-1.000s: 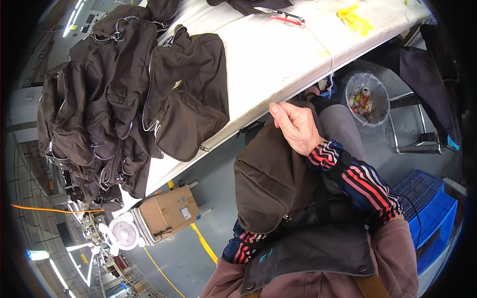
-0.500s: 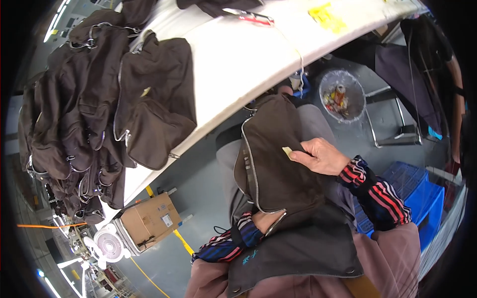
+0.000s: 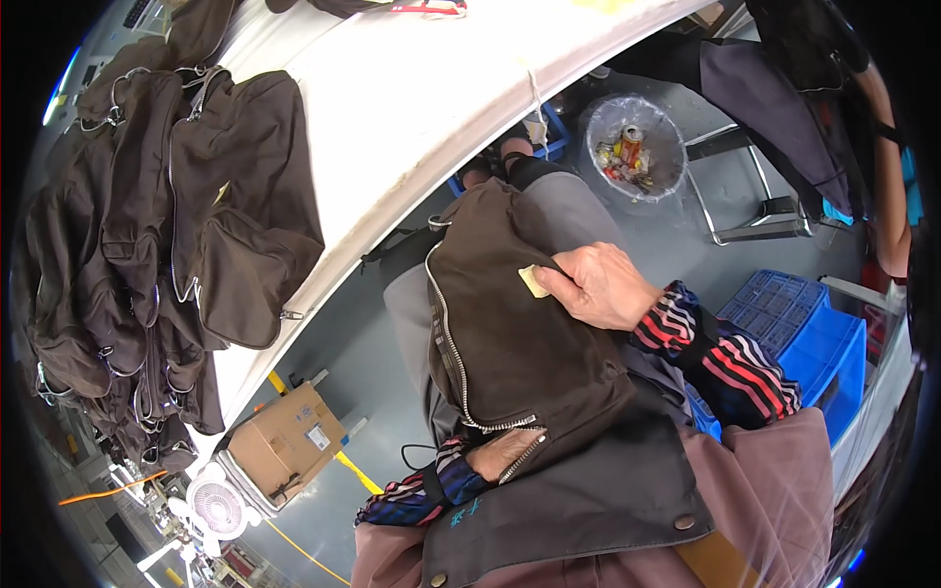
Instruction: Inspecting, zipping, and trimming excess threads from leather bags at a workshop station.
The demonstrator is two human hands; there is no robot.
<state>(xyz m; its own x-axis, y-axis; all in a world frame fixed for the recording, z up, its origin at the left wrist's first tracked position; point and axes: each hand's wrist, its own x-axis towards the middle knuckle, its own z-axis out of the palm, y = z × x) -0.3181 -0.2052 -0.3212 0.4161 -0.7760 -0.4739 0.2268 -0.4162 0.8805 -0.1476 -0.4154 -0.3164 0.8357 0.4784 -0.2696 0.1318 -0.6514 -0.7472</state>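
Across my lap lies a dark brown fabric bag [image 3: 520, 333] with a silver zipper along its left side. The zipper is partly undone at the near end, and my left hand [image 3: 502, 455] reaches in through that gap; its fingers are hidden inside. My right hand [image 3: 606, 284] rests over the bag's right side, thumb and fingers closed at a small pale yellow tag [image 3: 534, 281] on the fabric. Several similar dark brown bags [image 3: 127, 245] are heaped on the white table at the left, the nearest one bearing a pale yellow piece too.
The white table [image 3: 392, 127] runs diagonally past my knees. A lined waste bin [image 3: 671, 142] stands at the far right beside a metal-framed stool [image 3: 750, 196]. Blue plastic crates [image 3: 828, 343] are to my right. A cardboard box [image 3: 286, 441] and white fan [image 3: 216, 505] sit at lower left. Another person's arm [image 3: 890, 186] shows at right.
The view has shifted, so the table and heap sit further left. My right hand keeps hold at the tag, with more of the tag showing. My left hand stays in the bag.
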